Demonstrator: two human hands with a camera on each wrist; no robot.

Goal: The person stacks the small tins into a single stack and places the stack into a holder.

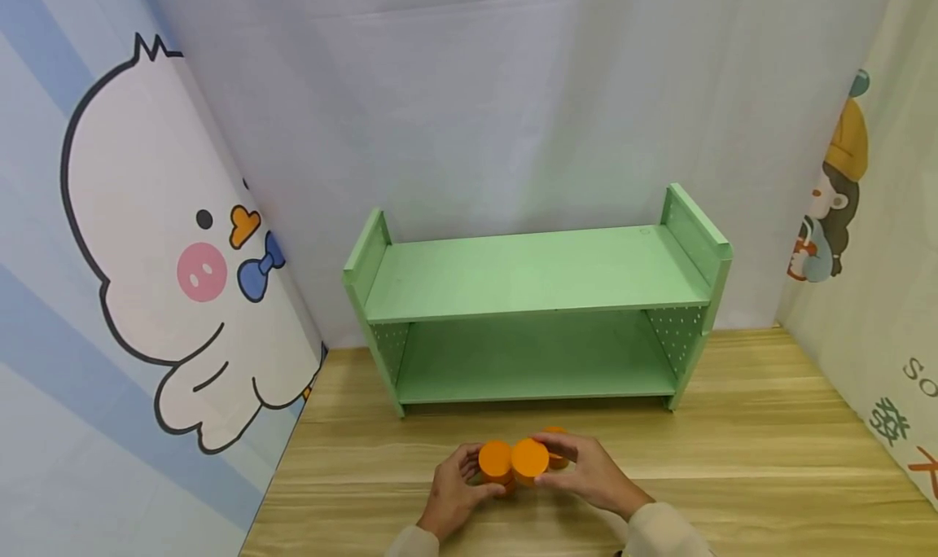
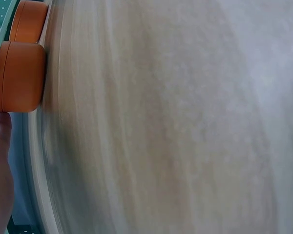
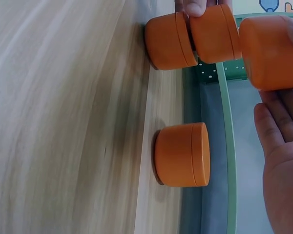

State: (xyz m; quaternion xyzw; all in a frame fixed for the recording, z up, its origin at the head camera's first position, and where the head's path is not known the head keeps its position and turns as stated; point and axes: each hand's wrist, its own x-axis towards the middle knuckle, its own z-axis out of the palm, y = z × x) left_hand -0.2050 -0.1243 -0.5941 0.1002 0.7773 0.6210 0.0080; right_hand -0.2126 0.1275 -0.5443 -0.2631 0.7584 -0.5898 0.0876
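Note:
Orange round lidded jars stand near the table's front. Two are stacked: a lower jar [image 3: 168, 43] on the table and an upper jar [image 3: 216, 35] on it, a little off line. My left hand [image 1: 454, 494] grips this stack from the left, thumb in front and fingers behind. In my right hand [image 1: 592, 475], a third jar [image 1: 530, 458] is pinched between thumb and fingers, raised off the table beside the upper jar. A fourth jar [image 3: 182, 155] stands alone on the table, partly hidden behind my right hand in the head view.
A light green two-tier shelf [image 1: 535, 272] with raised side panels stands behind the jars. The wood-grain table [image 1: 762, 443] extends to both sides. Printed cloth with cartoon figures [image 1: 168, 215] hangs at left and right, and a plain pale curtain [image 1: 513, 109] behind.

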